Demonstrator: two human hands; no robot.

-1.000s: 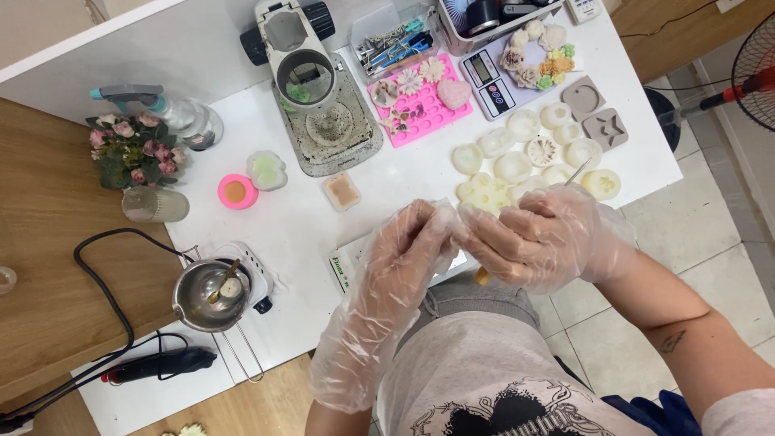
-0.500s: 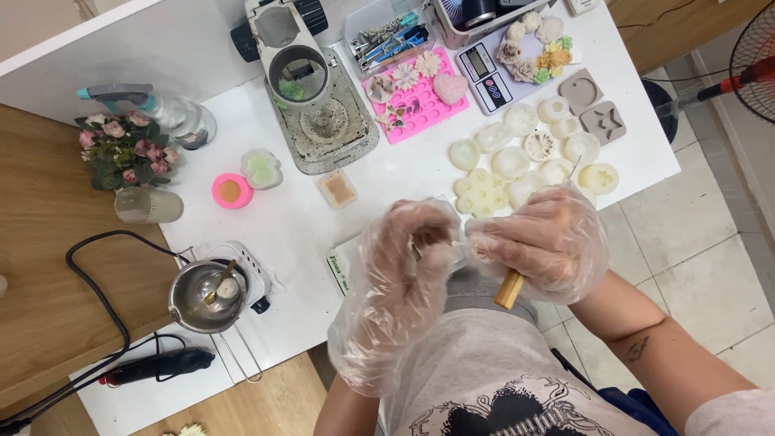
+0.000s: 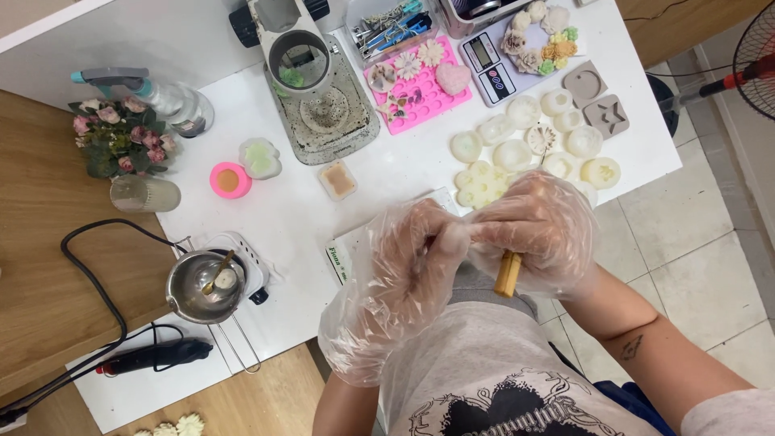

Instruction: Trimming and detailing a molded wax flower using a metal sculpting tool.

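Left hand (image 3: 420, 250), in a loose clear glove, curled at the table's (image 3: 282, 210) near edge, fingertips pinched toward the right hand; what sits between them too hidden by plastic to tell, possibly some small piece. Right hand (image 3: 537, 230), gloved too, clenched round a tool with a wooden handle (image 3: 508, 274), the handle poking down out of the fist, the working end hidden behind the fingers. Both hands touching, held over the lap just off the table edge.

Just beyond the knuckles, a cluster of pale round moulds (image 3: 517, 153); past them two grey moulds (image 3: 597, 101), a scale (image 3: 487, 60) and a wreath of flowers (image 3: 539, 36). Further left, a pink mould (image 3: 416, 89) carrying small flowers and a heart, then a grimy press (image 3: 311, 89). Nearer, a small square mould (image 3: 339, 179), a pink cup (image 3: 229, 180) beside a pale green piece (image 3: 260, 157).

Well left of the hands, a steel pot (image 3: 202, 284) on a white burner (image 3: 246, 262), spoon inside. Below it a black-handled tool (image 3: 157, 355) with cable. By the wall, a spray bottle (image 3: 153, 97), a rose bouquet (image 3: 117, 141), a frosted glass (image 3: 145, 194).
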